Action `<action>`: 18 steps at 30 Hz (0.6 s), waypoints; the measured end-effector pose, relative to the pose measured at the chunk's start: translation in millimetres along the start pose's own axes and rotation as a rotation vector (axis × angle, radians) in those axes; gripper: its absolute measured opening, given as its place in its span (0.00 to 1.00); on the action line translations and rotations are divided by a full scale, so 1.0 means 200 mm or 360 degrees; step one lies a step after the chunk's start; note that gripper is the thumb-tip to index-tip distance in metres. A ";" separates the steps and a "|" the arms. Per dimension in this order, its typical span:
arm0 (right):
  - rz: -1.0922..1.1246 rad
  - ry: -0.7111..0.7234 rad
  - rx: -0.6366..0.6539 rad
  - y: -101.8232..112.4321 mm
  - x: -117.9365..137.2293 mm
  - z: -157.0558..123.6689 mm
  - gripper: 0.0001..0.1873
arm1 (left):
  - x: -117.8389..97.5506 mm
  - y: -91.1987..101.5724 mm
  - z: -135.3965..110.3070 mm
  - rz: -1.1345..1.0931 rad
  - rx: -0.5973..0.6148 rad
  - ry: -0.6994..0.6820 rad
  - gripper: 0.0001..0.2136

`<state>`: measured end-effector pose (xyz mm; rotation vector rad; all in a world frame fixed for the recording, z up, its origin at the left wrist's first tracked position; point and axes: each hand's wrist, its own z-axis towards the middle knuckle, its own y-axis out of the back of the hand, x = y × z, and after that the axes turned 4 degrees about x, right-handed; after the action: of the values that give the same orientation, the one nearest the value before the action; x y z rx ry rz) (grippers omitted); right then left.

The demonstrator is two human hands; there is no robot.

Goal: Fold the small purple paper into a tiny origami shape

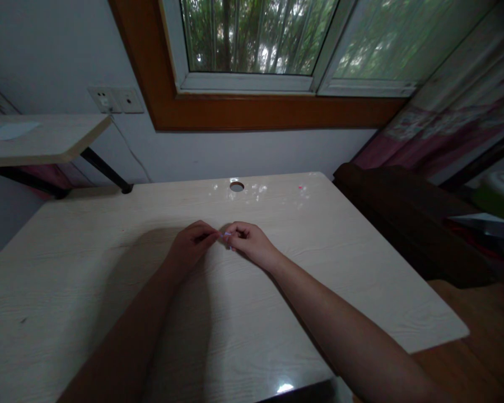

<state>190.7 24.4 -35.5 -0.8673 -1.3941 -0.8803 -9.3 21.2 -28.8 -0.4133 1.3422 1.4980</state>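
Above the middle of the pale wooden desk [269,313], my left hand [193,242] and my right hand [248,239] meet almost fingertip to fingertip. Between them is a tiny whitish-purple object [227,235], too small for me to name. The right thumb and fingers are pinched on it. My left thumb and forefinger are pressed together at its left end, and whatever they pinch is mostly hidden by the fingers. Both forearms reach in from the bottom of the view.
A round cable hole [237,186] lies near the desk's back edge, with a small pink speck [301,187] to its right. A raised shelf [46,140] on black legs stands at the left. Behind are a window [256,39] and wall sockets [115,100]; dark furniture [403,224] is at the right.
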 end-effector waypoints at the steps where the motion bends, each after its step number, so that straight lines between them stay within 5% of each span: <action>1: -0.0007 -0.0003 0.0004 0.00 0.00 0.00 0.11 | 0.00 0.00 0.00 0.0006 -0.0003 0.0000 0.08; 18: -0.0164 0.0028 -0.0015 -0.01 0.00 -0.01 0.14 | -0.06 0.00 -0.02 0.0185 -0.0139 -0.0166 0.05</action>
<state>190.2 21.8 -35.3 -0.7988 -1.4305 -0.9713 -5.6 12.0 -20.4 -0.3124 1.2398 1.6565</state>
